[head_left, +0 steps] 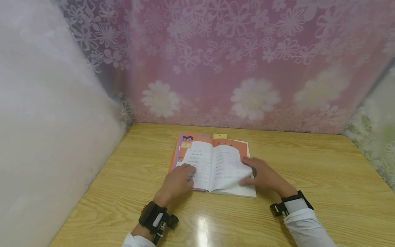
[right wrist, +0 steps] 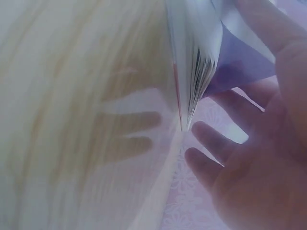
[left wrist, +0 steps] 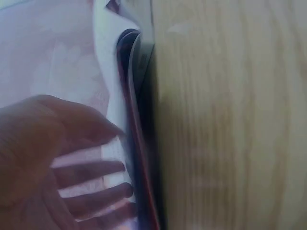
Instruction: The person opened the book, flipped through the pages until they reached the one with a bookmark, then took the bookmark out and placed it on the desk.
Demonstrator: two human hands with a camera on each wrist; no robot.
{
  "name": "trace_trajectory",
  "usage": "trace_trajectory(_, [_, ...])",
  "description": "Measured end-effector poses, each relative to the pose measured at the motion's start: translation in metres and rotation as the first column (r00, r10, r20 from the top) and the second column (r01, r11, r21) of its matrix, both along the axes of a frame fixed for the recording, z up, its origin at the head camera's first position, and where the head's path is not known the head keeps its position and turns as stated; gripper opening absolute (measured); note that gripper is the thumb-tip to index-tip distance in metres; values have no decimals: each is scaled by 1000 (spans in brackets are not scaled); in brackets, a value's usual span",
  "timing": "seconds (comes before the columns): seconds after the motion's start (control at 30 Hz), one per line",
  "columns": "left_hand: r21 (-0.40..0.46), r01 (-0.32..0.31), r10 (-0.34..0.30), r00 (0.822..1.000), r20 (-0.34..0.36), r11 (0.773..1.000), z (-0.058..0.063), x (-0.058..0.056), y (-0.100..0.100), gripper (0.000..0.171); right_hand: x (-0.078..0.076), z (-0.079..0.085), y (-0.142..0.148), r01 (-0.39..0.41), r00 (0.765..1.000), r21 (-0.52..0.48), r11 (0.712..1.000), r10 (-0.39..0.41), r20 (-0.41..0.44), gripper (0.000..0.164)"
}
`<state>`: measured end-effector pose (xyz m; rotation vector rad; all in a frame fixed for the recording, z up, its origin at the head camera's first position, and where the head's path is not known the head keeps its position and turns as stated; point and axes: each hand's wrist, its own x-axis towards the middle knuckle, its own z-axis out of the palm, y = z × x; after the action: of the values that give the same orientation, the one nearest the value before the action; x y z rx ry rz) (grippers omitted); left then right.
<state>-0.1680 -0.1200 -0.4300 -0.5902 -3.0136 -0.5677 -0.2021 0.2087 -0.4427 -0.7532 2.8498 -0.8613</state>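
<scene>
An open book (head_left: 211, 185) with orange-bordered pages of printed lines lies on the wooden table. My left hand (head_left: 180, 179) rests on the lower part of its left page, fingers extended over the paper. In the left wrist view, the thumb and fingers of that left hand (left wrist: 53, 148) lie along the page side near the book's lower edge. At the right edge, my right hand (head_left: 264, 174) holds a lifted, bowed page (head_left: 236, 171) between thumb and fingers. The right wrist view shows a purple-tinted page (right wrist: 240, 64) between the thumb and forefinger of the right hand (right wrist: 268, 143).
A small yellow tab (head_left: 220, 136) sticks out above the book's top edge. A pink flowered curtain (head_left: 210, 85) hangs behind the table (head_left: 308, 161), and a white wall-like surface (head_left: 55, 120) borders it on the left. Black cameras are strapped to both wrists.
</scene>
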Motion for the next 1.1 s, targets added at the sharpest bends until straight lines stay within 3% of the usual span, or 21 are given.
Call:
trace_trajectory(0.13, [13, 26, -26, 999, -45, 1000, 2, 2, 9, 46, -2, 0, -2, -28, 998, -102, 994, 22, -60, 85])
trace_trajectory(0.27, [-10, 29, -29, 997, -78, 1000, 4, 4, 22, 76, -3, 5, -6, -39, 994, -162, 986, 22, -110, 82])
trace_trajectory(0.37, [-74, 0, -7, 995, -97, 997, 3, 5, 32, 92, -3, 10, -10, -34, 992, -183, 982, 10, -128, 81])
trace_trajectory(0.53, [-124, 3, -16, 995, -100, 992, 4, 6, 44, 89, -2, 18, -15, -29, 982, -215, 976, -13, -189, 75])
trace_trajectory(0.67, [-106, 47, -56, 995, -86, 993, 5, 8, 49, 82, -1, 23, -17, -19, 977, -220, 975, -28, -210, 71])
trace_trajectory(0.9, [-40, 76, -77, 996, -34, 996, 5, 10, 56, 84, 3, 26, -16, 3, 989, -199, 980, -32, -144, 85])
trace_trajectory(1.1, [18, 73, -72, 996, -52, 997, 5, 10, 53, 93, 8, 22, -9, 55, 993, -145, 988, -68, -91, 100])
